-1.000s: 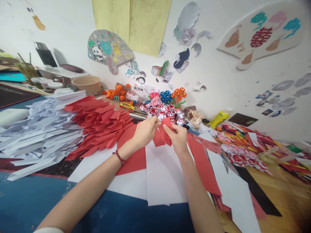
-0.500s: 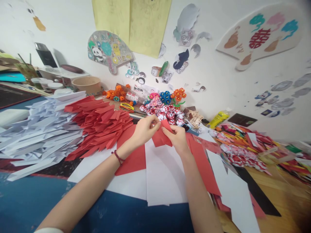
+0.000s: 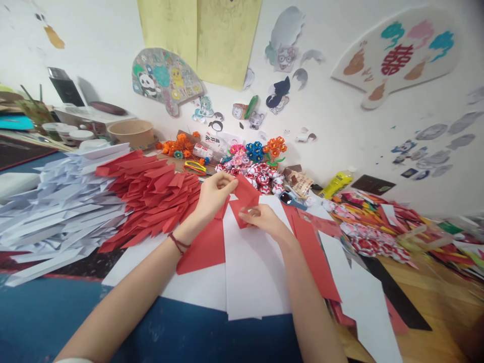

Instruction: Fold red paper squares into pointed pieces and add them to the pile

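Observation:
My left hand [image 3: 217, 194] pinches the upper left edge of a small red paper [image 3: 246, 194], with a dark red band on the wrist. Lower and to the right, my right hand [image 3: 260, 217] has thumb and fingers closed on the bottom part of the same paper, which looks bent between the hands. Beneath lie white sheets [image 3: 257, 272] and a larger red sheet [image 3: 206, 247]. Left of my left hand is a heap of folded red strips [image 3: 155, 196].
Folded white strips [image 3: 68, 201] are piled at the left. Behind the hands are red-and-white paper pieces [image 3: 260, 176], sunglasses [image 3: 286, 198] and a tan bowl [image 3: 132, 132]. A yellow bottle [image 3: 338, 184] lies near the wall. More red sheets [image 3: 315, 257] are at the right.
My right hand has moved down and left along the red paper, from its upper part to its lower part. More of the paper shows between the hands. The view has shifted slightly.

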### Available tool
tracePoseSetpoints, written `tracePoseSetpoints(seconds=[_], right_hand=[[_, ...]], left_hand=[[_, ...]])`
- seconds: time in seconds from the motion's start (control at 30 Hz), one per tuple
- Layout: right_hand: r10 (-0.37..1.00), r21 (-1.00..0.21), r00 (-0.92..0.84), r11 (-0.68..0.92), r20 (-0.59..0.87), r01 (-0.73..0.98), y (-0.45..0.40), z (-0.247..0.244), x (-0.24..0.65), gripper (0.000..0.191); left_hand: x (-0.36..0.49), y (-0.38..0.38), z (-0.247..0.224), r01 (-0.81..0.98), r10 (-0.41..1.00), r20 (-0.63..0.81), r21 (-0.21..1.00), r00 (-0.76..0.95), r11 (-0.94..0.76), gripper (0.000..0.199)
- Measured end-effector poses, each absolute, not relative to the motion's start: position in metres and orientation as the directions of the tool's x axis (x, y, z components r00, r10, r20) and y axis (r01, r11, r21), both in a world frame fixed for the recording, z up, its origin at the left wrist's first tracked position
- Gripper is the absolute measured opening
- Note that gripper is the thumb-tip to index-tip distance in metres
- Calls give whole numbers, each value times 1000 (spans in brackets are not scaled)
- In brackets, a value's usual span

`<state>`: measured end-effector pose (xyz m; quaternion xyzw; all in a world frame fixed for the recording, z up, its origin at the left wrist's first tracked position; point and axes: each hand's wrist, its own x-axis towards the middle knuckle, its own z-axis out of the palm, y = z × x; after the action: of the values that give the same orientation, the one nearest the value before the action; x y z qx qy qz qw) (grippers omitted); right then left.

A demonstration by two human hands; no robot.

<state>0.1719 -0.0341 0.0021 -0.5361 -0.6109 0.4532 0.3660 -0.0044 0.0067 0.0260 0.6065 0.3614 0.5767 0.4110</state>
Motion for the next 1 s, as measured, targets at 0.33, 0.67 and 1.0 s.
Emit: tracePoseSetpoints(seconds=[0.33,0.67,1.0], right_hand=[[989,-988,60,142,138,-56,-36,14,160,32],[926,-944,186,318,329,87,-35,17,164,28],[924,-943,226,268,310,198,-31,16,186,31]], left_hand=[[8,-4,25,-143,957,226,969,183,-202,23],[12,-13,26,240,901,325,886,287,-396,29],[4,-14,25,663,491,659,-16,570,-749,26]])
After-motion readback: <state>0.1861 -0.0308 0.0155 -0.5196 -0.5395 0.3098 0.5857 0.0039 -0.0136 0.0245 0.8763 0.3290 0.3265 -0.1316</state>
